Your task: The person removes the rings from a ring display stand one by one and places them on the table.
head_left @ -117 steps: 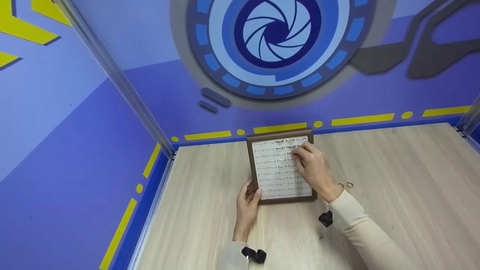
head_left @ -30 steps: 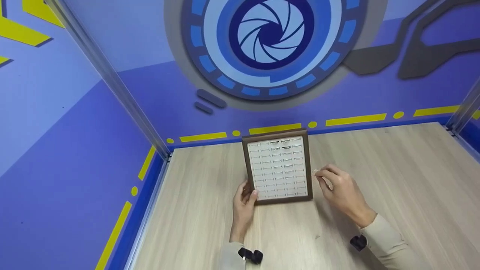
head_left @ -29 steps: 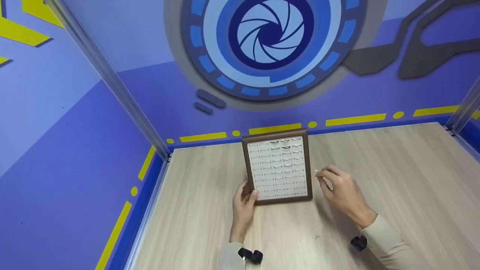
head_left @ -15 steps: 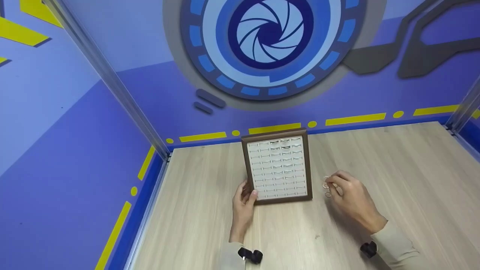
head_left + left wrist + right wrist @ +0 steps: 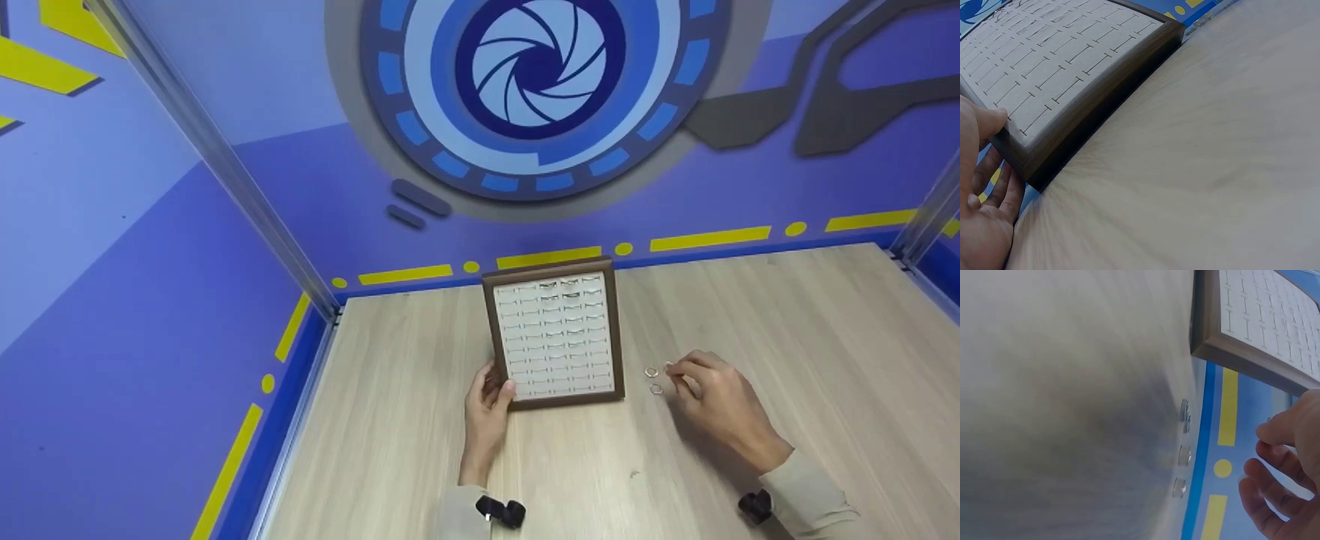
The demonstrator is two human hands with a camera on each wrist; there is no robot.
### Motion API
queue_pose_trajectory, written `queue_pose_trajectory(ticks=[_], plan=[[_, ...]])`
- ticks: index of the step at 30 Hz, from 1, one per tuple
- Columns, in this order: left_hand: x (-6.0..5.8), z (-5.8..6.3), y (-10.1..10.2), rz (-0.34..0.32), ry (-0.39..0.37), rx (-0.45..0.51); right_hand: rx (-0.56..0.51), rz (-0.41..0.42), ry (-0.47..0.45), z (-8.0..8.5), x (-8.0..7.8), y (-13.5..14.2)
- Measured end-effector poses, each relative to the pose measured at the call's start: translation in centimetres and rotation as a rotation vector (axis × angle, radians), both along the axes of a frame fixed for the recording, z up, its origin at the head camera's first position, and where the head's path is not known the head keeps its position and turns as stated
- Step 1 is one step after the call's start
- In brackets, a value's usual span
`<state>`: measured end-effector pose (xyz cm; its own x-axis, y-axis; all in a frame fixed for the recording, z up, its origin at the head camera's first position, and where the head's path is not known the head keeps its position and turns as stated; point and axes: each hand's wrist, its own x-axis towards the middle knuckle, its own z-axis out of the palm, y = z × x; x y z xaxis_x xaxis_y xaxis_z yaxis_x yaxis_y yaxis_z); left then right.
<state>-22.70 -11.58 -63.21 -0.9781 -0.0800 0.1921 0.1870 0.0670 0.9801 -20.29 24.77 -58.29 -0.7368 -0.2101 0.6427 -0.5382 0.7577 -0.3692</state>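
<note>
A brown-framed ring display board [image 5: 551, 375] stands tilted up on the table, its white pad cut with rows of slots. Rings [image 5: 571, 295] sit in some slots toward the top and middle. My left hand [image 5: 487, 420] grips the board's lower left corner, thumb over the front and the other fingers at the back. Right of the board, my right hand [image 5: 724, 397] pinches a small ring [image 5: 667, 365] between thumb and forefinger, mostly covered by the fingertips. Two loose rings [image 5: 651, 372] lie on the table beside those fingertips; the right wrist view shows several rings [image 5: 1184, 455] there.
The wooden tabletop [image 5: 397, 390] runs to a blue printed back wall [image 5: 285, 180] close behind the board. A metal corner post [image 5: 225, 165] rises at the left between the wall panels.
My right hand has gone from the board's slots out to its right, then further right and down over the table. Two rings now show beside it. My left hand keeps its grip on the board.
</note>
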Motion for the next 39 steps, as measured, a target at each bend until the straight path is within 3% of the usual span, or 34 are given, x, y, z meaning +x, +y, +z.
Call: queue_pose_trajectory(ticks=[3,11,24,35,39], plan=[[0.1,0.3,0.1,-0.001,0.003,-0.016,0.038,-0.037,-0.044,-0.2,0.1,0.3],[1.3,2.9,0.0,-0.043,0.077,-0.004,0.122,-0.065,-0.123,-0.9,0.1,0.9],[1.4,3.1,-0.2,-0.048,0.046,0.012,0.093,-0.053,-0.288,-1.5,-0.2,1.5],[1.4,3.3,-0.2,-0.037,0.050,0.004,0.106,-0.034,-0.305,-1.7,-0.7,1.5],[1.0,2.4,-0.2,-0.060,0.048,0.021,0.109,-0.026,-0.314,-1.7,-0.7,1.5]])
